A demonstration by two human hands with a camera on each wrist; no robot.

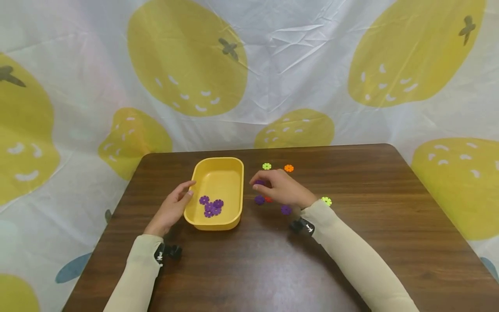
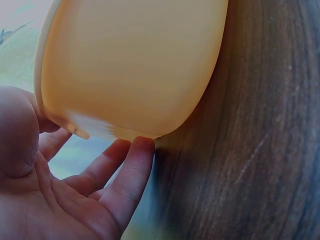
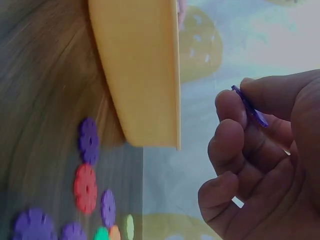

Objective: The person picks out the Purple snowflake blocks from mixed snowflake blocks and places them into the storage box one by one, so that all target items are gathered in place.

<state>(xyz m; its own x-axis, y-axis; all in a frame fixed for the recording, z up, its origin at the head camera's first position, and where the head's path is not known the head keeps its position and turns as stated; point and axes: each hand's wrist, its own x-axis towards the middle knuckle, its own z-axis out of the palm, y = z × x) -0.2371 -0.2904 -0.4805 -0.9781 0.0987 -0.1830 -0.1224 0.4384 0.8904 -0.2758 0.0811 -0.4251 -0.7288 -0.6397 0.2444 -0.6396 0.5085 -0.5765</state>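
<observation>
1 yellow bin (image 1: 218, 180) on 1 wooden table (image 1: 249, 264). Left hand (image 1: 173, 209): at bin's left side, fingers extended and spread, fingertips touching the outer wall, thumb at the rim. Right hand (image 1: 282, 187): raised just right of the bin, thumb and index pinched together on 1 purple disc (image 3: 254, 110).

In the bin: at least 5 purple pieces (image 1: 209, 206), near end, bunched (overlap, exact count unclear). On the table right of the bin, right wrist view: 4 purple discs (image 3: 89, 141), 1 red disc (image 3: 85, 189), 1 green disc (image 3: 102, 234), 1 orange disc (image 3: 114, 232), 1 yellow-green disc (image 3: 130, 227), some cut off by the frame. Head view shows 2 yellow-green ones, well apart. 1 fruit-print cloth (image 1: 187, 56) behind.
</observation>
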